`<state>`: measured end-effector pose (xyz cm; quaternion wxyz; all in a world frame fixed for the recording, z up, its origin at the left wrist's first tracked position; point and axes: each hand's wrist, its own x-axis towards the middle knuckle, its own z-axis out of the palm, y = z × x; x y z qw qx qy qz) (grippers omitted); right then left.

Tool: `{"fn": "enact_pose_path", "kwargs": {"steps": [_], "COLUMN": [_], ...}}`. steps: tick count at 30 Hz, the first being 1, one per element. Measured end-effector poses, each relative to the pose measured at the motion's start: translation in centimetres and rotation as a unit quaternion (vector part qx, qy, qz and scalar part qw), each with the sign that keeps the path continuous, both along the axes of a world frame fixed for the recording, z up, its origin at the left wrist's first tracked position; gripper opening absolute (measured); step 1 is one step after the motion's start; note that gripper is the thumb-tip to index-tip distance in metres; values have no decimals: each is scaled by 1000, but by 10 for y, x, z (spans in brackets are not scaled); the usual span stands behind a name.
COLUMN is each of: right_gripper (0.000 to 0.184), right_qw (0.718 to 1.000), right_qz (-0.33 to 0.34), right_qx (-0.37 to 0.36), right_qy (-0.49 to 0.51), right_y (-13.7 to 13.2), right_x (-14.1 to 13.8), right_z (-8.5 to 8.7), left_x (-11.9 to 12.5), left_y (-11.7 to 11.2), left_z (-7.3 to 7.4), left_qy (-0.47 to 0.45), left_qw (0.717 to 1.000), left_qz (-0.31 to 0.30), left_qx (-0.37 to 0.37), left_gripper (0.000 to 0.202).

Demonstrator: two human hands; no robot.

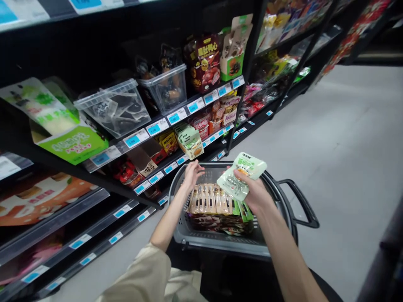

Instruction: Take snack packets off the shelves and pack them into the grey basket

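Observation:
My right hand (252, 191) grips a pale green snack packet (241, 176), thumb on its face, above the right side of a grey shopping basket (220, 243). Whether more packets lie behind it I cannot see. Over the basket's far left rim, my left hand (192, 174) has its fingers loosely apart with nothing visible in them. Just beyond those fingers, a box of similar pale green packets (190, 142) juts from a low shelf. Inside the basket stands a row of beige packets (209, 199), with green packets (241, 208) at its right end and darker packages underneath.
Black shelving runs along the left, with price labels (157, 127) on its edges. Two clear plastic bins (116, 111), a green-and-white carton (75, 142) and a dark red snack bag (204, 63) stand there. The basket's black handle (302, 205) sticks out over the grey floor (349, 147).

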<state>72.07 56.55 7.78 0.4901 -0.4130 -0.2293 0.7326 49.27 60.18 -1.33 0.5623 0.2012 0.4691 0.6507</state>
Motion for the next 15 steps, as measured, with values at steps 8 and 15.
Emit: {"fn": "enact_pose_path", "kwargs": {"steps": [8,15], "right_gripper": [46,55], "right_qw": [997,902], "right_qz": [-1,127], "right_qx": [32,197], "right_qy": [-71,-362], "right_y": [3,10], "right_x": [-1,7], "right_z": [-23,-40], "left_x": [-6,9], "left_y": [30,71], "left_z": [7,9], "left_qy": [-440,-413], "left_qw": [896,901], "left_qz": [-6,31], "left_qx": [56,126], "left_gripper": [83,74]}}
